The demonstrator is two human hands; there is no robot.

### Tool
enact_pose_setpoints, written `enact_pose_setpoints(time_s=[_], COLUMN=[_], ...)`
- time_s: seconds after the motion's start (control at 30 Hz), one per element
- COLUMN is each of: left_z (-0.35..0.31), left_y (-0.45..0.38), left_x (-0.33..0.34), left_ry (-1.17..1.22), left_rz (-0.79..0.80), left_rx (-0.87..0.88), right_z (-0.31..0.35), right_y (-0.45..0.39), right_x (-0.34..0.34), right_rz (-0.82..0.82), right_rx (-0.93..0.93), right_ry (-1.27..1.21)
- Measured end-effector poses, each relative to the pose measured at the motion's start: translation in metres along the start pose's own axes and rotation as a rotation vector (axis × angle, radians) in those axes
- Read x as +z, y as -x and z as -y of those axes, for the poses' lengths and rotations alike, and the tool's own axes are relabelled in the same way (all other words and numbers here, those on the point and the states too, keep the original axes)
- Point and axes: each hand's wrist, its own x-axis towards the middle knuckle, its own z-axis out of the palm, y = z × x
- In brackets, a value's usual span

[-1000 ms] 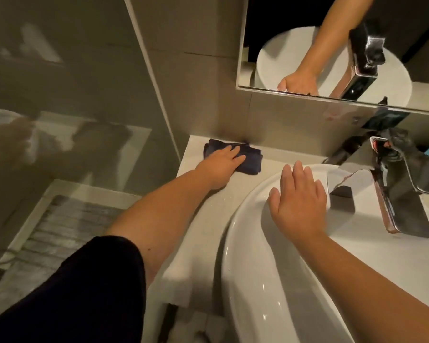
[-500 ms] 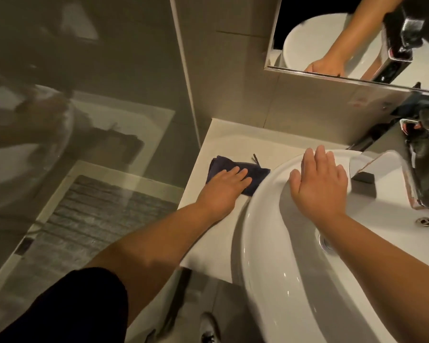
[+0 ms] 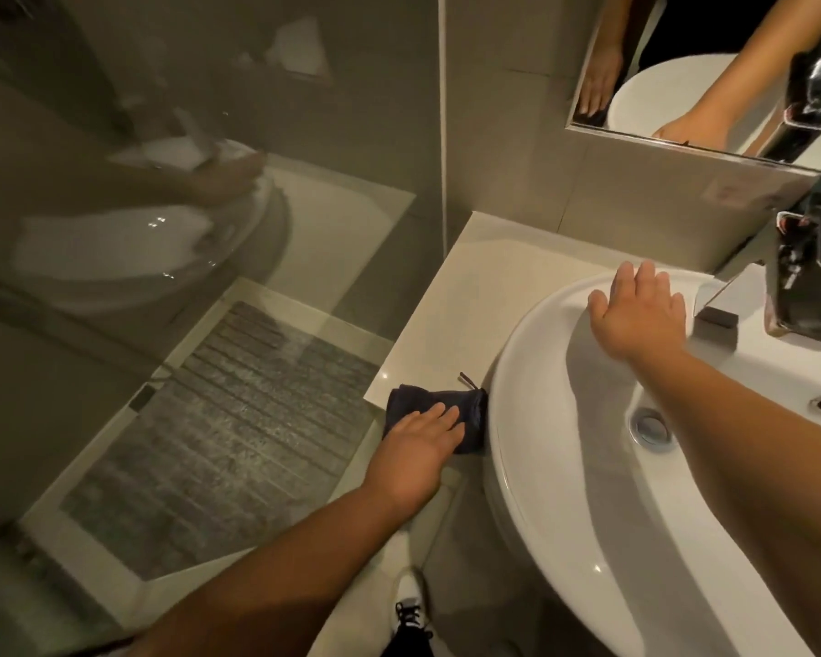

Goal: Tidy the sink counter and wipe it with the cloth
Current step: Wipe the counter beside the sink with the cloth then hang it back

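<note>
At the counter's [image 3: 451, 296] front edge, our left hand [image 3: 418, 443] presses flat, fingers extended, on the folded cloth [image 3: 470, 412]; one stroke further could drag it off the edge. Our right hand [image 3: 641, 315], open, rests on the basin rim [image 3: 508, 372], grasping nothing.

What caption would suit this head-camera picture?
Left hand presses a dark cloth at the counter's front edge; right hand rests on the basin.
</note>
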Motion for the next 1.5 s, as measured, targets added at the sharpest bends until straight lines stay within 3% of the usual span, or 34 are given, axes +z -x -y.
enact_pose_setpoints(time_s=[0.2,0.27,0.4,0.47,0.53,0.6,0.67,0.73,0.83,0.9,1.0,1.1,1.27,1.33,1.5], left_z=[-0.014,-0.022,-0.036,-0.042,-0.05,-0.06,-0.072,-0.091,-0.125,-0.139,-0.143,-0.132,-0.113,-0.112,-0.115], left_y=[0.022,0.031,0.054,0.066,0.072,0.071,0.065,0.057,0.051,0.048,0.048,0.049,0.032,0.02,0.001], left_x=[-0.006,-0.016,-0.047,-0.064,-0.084,-0.107,-0.131,-0.154,-0.174,-0.176,-0.173,-0.168,-0.175,-0.18,-0.186], left_ry=[0.093,0.22,0.92,1.255,1.42,1.342,1.043,0.666,0.14,-0.067,-0.024,0.244,0.734,0.799,0.797], left_rz=[-0.046,-0.037,0.23,0.24,0.199,0.146,0.072,0.044,-0.032,-0.128,-0.147,-0.086,0.056,0.133,0.301], left_rx=[-0.009,-0.101,-0.411,-0.492,-0.495,-0.439,-0.3,-0.111,0.178,0.357,0.44,0.46,0.166,0.138,0.269], right_z=[-0.006,-0.009,-0.006,-0.002,0.0,0.003,0.004,0.004,0.003,0.001,-0.003,-0.007,-0.018,-0.02,-0.022], right_y=[0.013,0.037,0.109,0.151,0.194,0.225,0.24,0.244,0.245,0.249,0.258,0.269,0.284,0.289,0.299], right_x=[-0.013,-0.014,-0.026,-0.036,-0.042,-0.055,-0.068,-0.083,-0.105,-0.118,-0.128,-0.132,-0.139,-0.143,-0.147], right_rz=[0.138,0.11,0.19,0.271,0.369,0.523,0.727,0.822,0.726,0.604,0.405,0.283,0.202,0.196,0.17], right_rx=[-0.057,-0.122,-0.152,-0.07,0.051,0.176,0.312,0.412,0.444,0.448,0.412,0.332,0.242,0.203,0.164], right_ry=[0.062,0.002,-0.444,-0.62,-0.803,-0.947,-1.164,-1.397,-1.641,-1.745,-1.779,-1.69,-1.584,-1.531,-1.44])
